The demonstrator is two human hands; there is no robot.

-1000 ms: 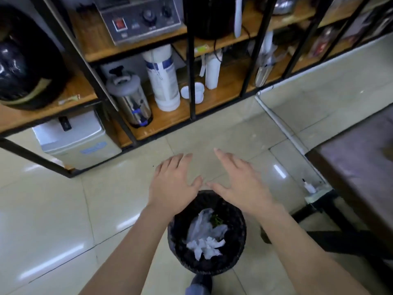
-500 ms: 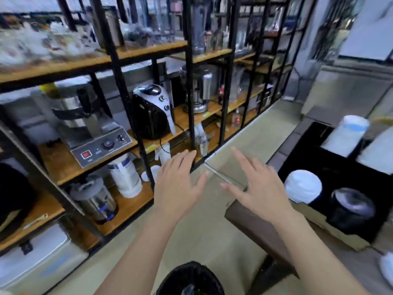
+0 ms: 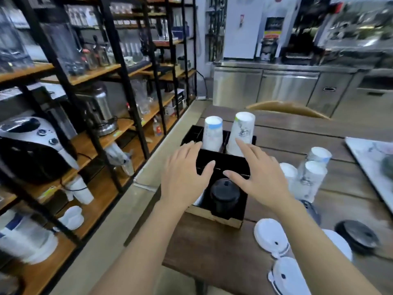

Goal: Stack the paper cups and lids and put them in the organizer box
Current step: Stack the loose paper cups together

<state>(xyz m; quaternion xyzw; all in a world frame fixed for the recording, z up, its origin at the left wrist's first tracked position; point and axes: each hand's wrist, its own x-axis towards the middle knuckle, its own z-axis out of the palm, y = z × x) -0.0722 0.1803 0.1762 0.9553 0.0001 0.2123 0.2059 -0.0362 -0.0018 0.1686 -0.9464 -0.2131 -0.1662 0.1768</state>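
Note:
A black organizer box (image 3: 221,162) sits at the left end of a wooden table (image 3: 212,248). Two upside-down white paper cup stacks (image 3: 212,133) (image 3: 242,130) stand in its far compartments, and a stack of black lids (image 3: 225,194) fills a near one. My left hand (image 3: 182,179) and my right hand (image 3: 257,177) hover open over the box, holding nothing. To the right stand more upside-down cups (image 3: 312,175). White lids (image 3: 272,235) (image 3: 287,275) and a black lid (image 3: 357,237) lie on the table near me.
Black metal shelving (image 3: 119,86) with wooden boards, appliances and cups lines the left, across a tiled aisle. A light tray (image 3: 370,158) lies at the table's right edge. A wooden chair back (image 3: 287,108) and steel counters (image 3: 287,86) stand beyond the table.
My view has swung up from a floor waste bin to the table. Both hands stayed open and now hover over the organizer box instead of the bin.

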